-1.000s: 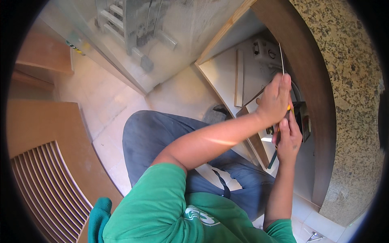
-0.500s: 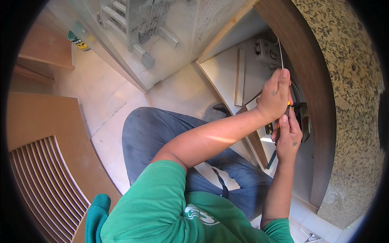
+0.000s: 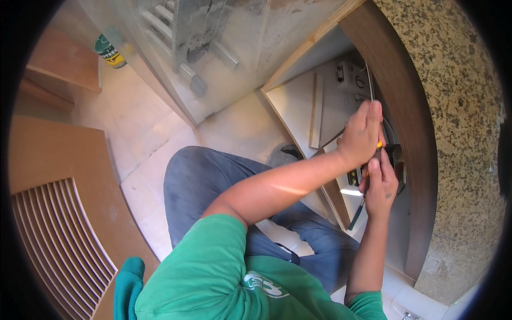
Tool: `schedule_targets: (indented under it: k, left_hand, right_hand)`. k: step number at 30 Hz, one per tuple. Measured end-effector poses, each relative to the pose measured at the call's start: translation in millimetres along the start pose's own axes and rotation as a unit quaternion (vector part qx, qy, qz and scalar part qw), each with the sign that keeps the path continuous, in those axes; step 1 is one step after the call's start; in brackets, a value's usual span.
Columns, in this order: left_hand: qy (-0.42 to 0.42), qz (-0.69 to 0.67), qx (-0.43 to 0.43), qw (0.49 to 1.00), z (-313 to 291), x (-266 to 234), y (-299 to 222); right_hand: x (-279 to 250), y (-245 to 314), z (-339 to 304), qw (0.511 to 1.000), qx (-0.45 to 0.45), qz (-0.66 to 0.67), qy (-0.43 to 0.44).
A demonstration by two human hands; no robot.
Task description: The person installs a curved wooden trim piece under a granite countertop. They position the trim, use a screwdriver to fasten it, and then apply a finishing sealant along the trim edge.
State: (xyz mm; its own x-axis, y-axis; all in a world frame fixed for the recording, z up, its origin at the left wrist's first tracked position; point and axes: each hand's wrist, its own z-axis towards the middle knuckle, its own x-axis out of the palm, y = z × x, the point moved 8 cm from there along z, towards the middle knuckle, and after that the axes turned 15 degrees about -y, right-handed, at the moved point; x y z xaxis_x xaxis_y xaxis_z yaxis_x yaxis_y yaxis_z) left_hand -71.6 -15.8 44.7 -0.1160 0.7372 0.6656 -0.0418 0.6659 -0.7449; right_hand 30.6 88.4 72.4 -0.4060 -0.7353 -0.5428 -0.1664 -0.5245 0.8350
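Note:
Inside the opening of a cabinet, my left hand (image 3: pixel 360 133) is closed around a thin white cable (image 3: pixel 370 84) that runs down to it from the far end. Just nearer and touching it, my right hand (image 3: pixel 381 184) is closed on a dark-handled tool with a yellow part (image 3: pixel 379 145). The tool's kind cannot be made out, as my fingers cover most of it. My left forearm crosses over from the left, while the right one rises from below.
A speckled stone countertop (image 3: pixel 448 117) and dark wood edge (image 3: pixel 418 160) border the cabinet on the right. Inside lie a pale box with a socket (image 3: pixel 351 77) and a wood strip (image 3: pixel 316 109). At left stand a slatted door (image 3: pixel 114 186) and a green-yellow can (image 3: pixel 109 52).
The whole view has shifted slightly. My hands stay together on the cable and the tool, with little visible change in grip.

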Motion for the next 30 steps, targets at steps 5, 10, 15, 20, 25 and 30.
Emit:
schedule_targets:
  k: [5, 10, 15, 20, 25, 30]
  left_hand:
    - [-0.011, -0.009, 0.008, 1.000, 4, -3, -1]
    - [-0.009, -0.021, 0.003, 1.000, -5, 2, 0]
    - [-0.029, -0.031, 0.001, 0.999, 9, -2, -5]
    - [-0.023, -0.030, -0.011, 0.999, 6, 0, -3]
    - [-0.029, -0.022, -0.007, 0.999, 15, -4, -4]
    - [-0.019, -0.027, 0.027, 0.999, 12, -3, -11]
  right_hand:
    - [7, 4, -2, 0.999, 0.016, 0.033, -0.022]
    - [-4, 5, -5, 1.000, 0.002, 0.013, -0.002]
    - [10, 12, 1, 0.999, 0.016, 0.047, -0.010]
    - [4, 15, 1, 1.000, 0.002, 0.000, 0.001]
    - [19, 22, 3, 0.999, 0.023, 0.045, -0.010]
    - [16, 22, 5, 0.999, 0.018, 0.025, 0.009]
